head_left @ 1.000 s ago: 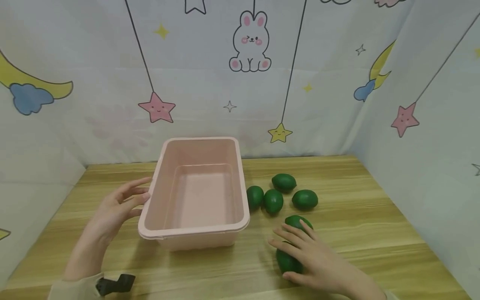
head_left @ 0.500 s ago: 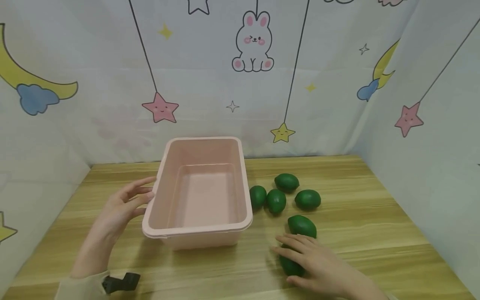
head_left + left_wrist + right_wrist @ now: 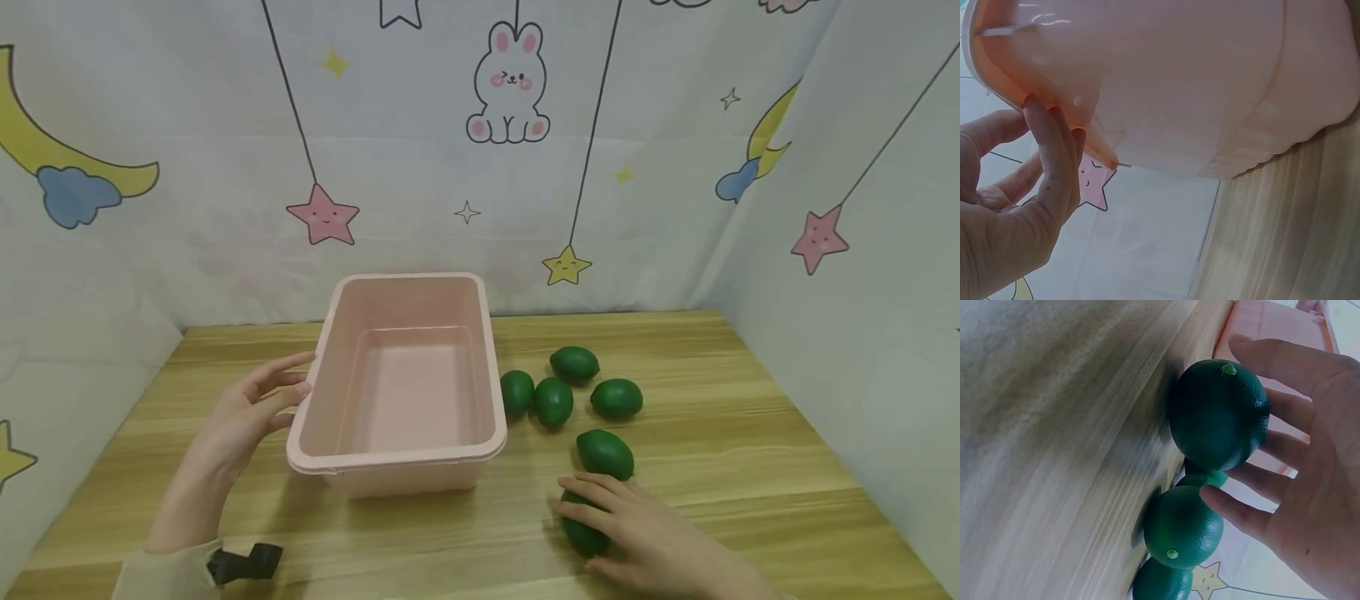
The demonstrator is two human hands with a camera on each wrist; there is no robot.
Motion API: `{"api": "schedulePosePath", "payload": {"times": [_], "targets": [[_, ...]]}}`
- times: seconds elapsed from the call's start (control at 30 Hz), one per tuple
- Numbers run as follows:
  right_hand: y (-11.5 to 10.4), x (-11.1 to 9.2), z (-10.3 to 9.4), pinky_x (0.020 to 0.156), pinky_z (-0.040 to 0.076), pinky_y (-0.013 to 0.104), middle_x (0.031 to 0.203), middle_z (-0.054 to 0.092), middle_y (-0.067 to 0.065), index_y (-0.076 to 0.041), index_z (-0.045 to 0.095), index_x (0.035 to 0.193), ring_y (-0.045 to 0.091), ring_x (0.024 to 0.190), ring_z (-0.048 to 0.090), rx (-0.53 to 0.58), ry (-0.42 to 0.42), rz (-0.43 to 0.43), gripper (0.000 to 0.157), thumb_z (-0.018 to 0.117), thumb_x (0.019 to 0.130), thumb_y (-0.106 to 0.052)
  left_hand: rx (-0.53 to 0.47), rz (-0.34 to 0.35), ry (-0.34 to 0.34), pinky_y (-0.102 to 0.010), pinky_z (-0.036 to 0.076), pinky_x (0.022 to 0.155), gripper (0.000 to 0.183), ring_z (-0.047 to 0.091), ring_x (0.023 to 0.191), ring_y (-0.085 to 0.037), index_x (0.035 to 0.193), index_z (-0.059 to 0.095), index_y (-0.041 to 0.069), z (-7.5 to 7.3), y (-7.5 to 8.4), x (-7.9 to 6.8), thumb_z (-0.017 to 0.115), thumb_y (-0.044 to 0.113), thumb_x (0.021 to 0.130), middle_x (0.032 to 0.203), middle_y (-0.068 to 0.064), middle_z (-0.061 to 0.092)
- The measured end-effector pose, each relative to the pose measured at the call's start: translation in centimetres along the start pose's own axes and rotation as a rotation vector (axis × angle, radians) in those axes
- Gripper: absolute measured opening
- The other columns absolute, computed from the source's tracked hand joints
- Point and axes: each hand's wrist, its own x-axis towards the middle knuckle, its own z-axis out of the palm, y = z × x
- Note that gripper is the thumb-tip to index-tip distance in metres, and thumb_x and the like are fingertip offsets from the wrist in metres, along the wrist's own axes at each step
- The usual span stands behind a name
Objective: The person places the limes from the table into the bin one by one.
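Observation:
My left hand (image 3: 247, 408) pinches the left rim of a pink plastic basin (image 3: 397, 458); in the left wrist view, its fingers (image 3: 1054, 150) hook under the lip. Nothing lies inside the basin. On the right, my right hand (image 3: 648, 537) lies over the nearest green lime (image 3: 581, 533), fingers spread along its far side. The right wrist view has this lime (image 3: 1219, 415) on the table, with the thumb (image 3: 1285, 359) extended and apart from it. Just beyond sits another lime (image 3: 605, 454), near the fingertips.
Several more limes lie farther back: one lime (image 3: 517, 394) against the basin's right side, another lime (image 3: 553, 402) beside it, and others behind. A wood-grain table (image 3: 712, 450) holds everything. White printed cloth (image 3: 420, 167) hangs behind and at both sides.
My right hand has drawn back from the farther lime, which now shows fully, and its spread fingers have come closer together over the nearest lime. The left hand keeps its place on the rim.

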Motion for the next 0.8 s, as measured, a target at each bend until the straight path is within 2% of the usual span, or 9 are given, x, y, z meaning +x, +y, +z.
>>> {"api": "schedulePosePath", "payload": {"times": [0.2,0.8], "targets": [[0.13,-0.1,0.12,0.094,0.054,0.04,0.149,0.044,-0.003,-0.029,0.044,0.143,0.021,0.134,0.044,0.002,-0.012,-0.011,0.072,0.076,0.08,-0.039,0.011,-0.007,0.004,-0.018,0.057,0.077,0.045,0.063,0.094,0.0,0.138,0.05,0.013,-0.02,0.05,-0.01,0.061,0.016,0.095,0.109,0.012,0.059],[0.1,0.04,0.18,0.091,0.055,0.037,0.15,0.041,-0.001,-0.031,0.04,0.145,0.022,0.135,0.043,0.084,-0.062,0.017,0.072,0.074,0.082,-0.037,-0.011,0.008,-0.005,-0.02,0.058,0.078,0.043,0.063,0.095,0.0,0.137,0.052,0.013,0.09,0.02,0.02,0.06,0.014,0.095,0.109,0.012,0.06]]}}
